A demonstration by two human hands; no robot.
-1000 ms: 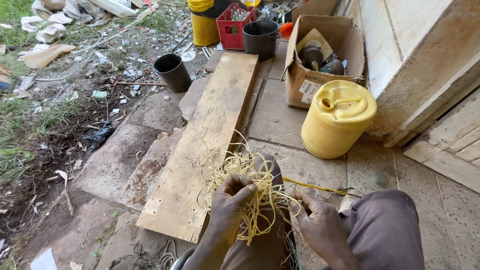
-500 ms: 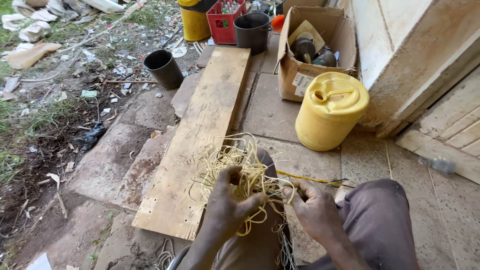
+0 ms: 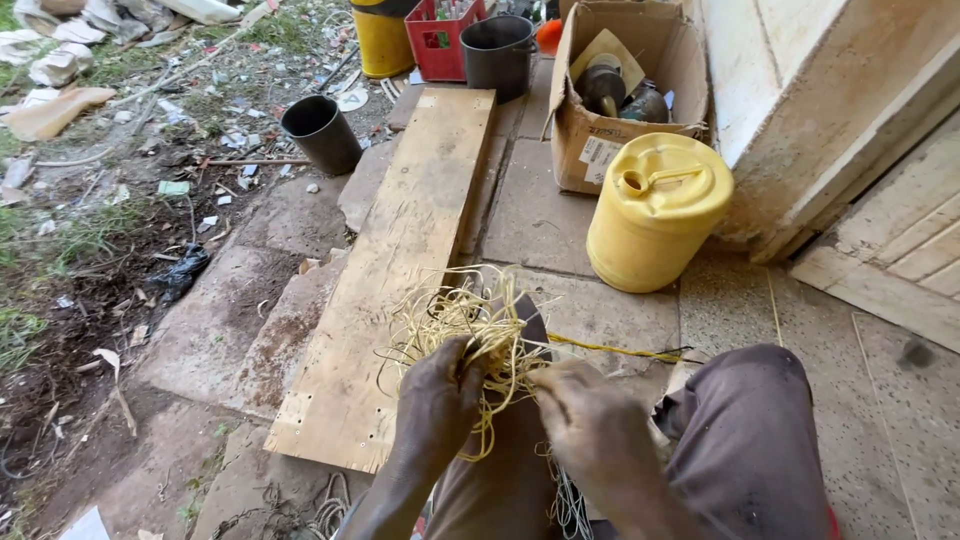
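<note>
Gripping a tangle of pale yellow strands over our lap, our left hand and right hand both pinch it, just beside the wooden plank.

Left hand: forearm rises from the lower frame edge, back of hand to camera, fingers curled shut in a pinch near the fingertips. Right hand: close beside it, knuckles up, fingers bent inward toward the left. Hands nearly touching, held above the knees.
</note>
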